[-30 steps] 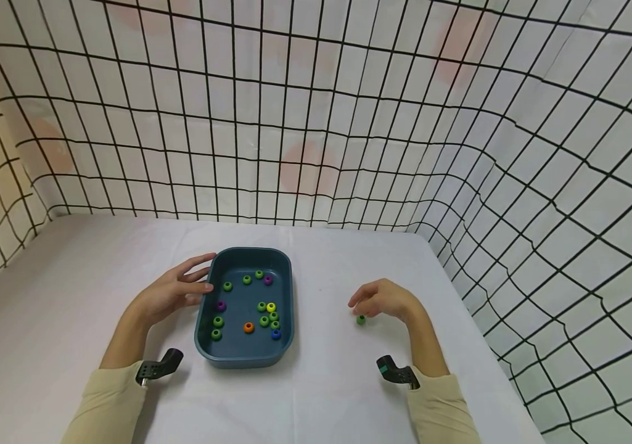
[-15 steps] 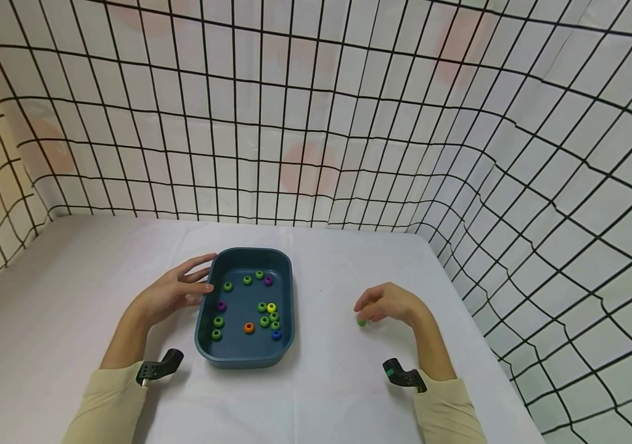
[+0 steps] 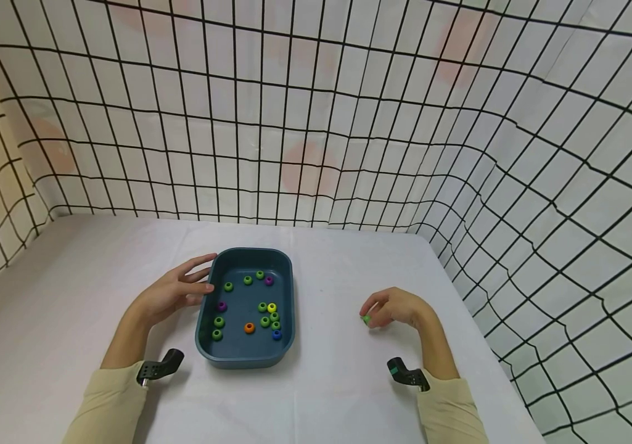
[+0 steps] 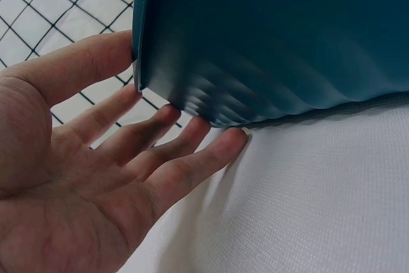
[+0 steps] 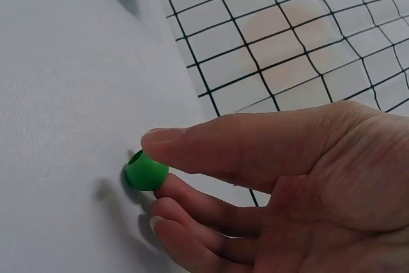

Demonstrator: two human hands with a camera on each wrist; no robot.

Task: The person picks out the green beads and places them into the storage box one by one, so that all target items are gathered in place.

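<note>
A dark blue rectangular tray stands on the white cloth, with several beads lying inside. Most of these are green; others are purple, yellow, orange and blue. My left hand rests against the tray's left side, thumb at the rim and extended fingertips at the outer wall in the left wrist view. To the right of the tray, my right hand pinches one green bead between thumb and fingers, close to the cloth. The bead's hole shows in the right wrist view.
A white cloth covers the table. Black netting over pale sheeting rises behind it and along both sides. Each forearm wears a beige sleeve with a black wrist camera.
My right hand has drawn slightly right and toward me, and its fingers have closed on the green bead, which has tilted and shifted a little. The left hand and tray stay in place.
</note>
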